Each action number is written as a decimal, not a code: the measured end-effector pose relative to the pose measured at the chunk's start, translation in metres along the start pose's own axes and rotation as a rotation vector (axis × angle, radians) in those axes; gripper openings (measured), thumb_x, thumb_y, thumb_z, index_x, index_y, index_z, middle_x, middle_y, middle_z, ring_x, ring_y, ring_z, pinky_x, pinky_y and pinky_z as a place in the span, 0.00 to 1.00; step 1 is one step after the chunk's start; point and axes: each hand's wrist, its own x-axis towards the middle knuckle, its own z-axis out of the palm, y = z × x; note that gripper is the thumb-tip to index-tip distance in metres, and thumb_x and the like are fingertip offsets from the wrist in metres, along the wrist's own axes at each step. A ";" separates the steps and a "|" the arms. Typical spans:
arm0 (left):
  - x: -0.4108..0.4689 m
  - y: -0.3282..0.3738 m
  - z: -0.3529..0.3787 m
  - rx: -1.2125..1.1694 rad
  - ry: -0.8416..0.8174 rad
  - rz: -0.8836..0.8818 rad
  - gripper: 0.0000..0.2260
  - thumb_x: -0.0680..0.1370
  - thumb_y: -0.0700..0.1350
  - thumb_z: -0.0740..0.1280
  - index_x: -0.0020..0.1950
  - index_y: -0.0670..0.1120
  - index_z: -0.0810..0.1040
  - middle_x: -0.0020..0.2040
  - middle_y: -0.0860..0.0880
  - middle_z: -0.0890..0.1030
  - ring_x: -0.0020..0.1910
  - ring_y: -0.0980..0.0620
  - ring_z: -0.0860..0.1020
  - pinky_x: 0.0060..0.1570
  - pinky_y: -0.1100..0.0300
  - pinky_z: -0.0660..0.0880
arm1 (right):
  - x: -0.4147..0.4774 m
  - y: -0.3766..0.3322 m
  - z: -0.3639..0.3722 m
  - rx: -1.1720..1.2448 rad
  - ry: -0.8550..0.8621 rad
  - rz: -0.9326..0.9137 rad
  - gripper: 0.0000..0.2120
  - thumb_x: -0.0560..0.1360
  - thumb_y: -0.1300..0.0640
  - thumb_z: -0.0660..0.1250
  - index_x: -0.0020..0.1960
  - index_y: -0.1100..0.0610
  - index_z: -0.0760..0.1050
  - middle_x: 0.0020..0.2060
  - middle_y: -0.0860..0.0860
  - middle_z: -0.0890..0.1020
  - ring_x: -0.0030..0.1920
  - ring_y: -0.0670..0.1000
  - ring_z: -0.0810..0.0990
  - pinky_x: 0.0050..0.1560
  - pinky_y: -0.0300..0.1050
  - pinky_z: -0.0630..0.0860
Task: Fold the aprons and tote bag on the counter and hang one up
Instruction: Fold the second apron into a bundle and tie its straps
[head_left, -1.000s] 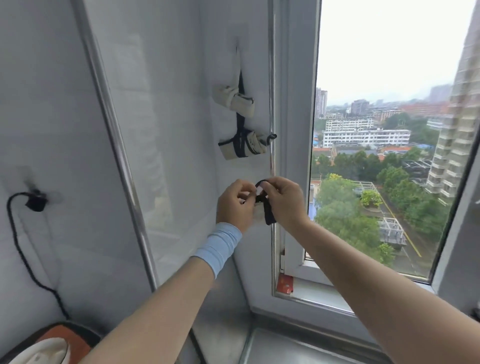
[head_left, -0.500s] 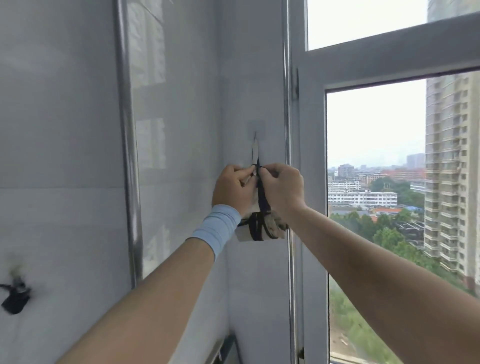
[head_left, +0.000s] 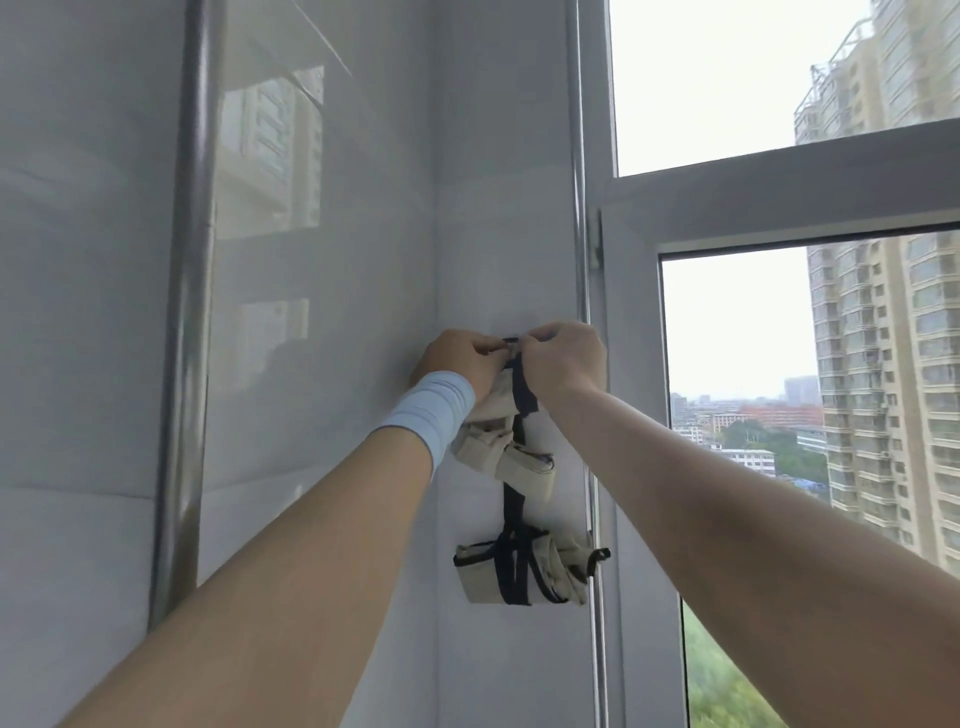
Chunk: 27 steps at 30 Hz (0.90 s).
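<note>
While the left hand (head_left: 457, 358) and right hand (head_left: 563, 358) meet high on the white wall (head_left: 498, 234), each grip pinches the top of a dark strap (head_left: 519, 387); whatever it hangs from is hidden behind the hands. One folded beige bundle (head_left: 511, 460) hangs just below the wrists, a second bundle (head_left: 519, 574) lower, beside the window frame (head_left: 628, 415). Folding looks done; only seating the loop seems left.

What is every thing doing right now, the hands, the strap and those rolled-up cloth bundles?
Black strap: hangs straight down the wall.
Left hand: fingers curled, pinching the strap's top.
Right hand: fingers curled, pinching the same spot.
Upper bundle: rolled up, hanging below the hands.
Lower bundle: rolled, strapped round, hanging lowest.
Wristband: on left wrist.
</note>
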 end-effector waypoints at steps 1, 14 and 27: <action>0.002 -0.003 0.001 0.005 -0.010 -0.003 0.09 0.75 0.54 0.68 0.52 0.59 0.84 0.53 0.56 0.84 0.49 0.51 0.81 0.54 0.57 0.78 | 0.000 0.001 0.001 -0.032 0.011 -0.006 0.08 0.74 0.57 0.67 0.40 0.51 0.84 0.35 0.46 0.82 0.36 0.47 0.79 0.28 0.33 0.65; -0.053 -0.033 0.019 0.185 0.110 0.265 0.12 0.76 0.52 0.59 0.54 0.54 0.79 0.53 0.55 0.79 0.55 0.52 0.74 0.51 0.55 0.74 | -0.050 0.053 -0.014 -0.174 -0.100 -0.432 0.10 0.79 0.60 0.60 0.52 0.57 0.80 0.47 0.51 0.80 0.46 0.50 0.77 0.46 0.40 0.72; -0.066 -0.026 0.011 0.127 -0.051 0.303 0.22 0.72 0.55 0.69 0.64 0.53 0.70 0.61 0.57 0.71 0.59 0.58 0.72 0.59 0.63 0.70 | -0.049 0.052 -0.030 -0.334 -0.074 -0.502 0.10 0.80 0.56 0.62 0.57 0.56 0.80 0.52 0.51 0.80 0.51 0.52 0.77 0.50 0.42 0.72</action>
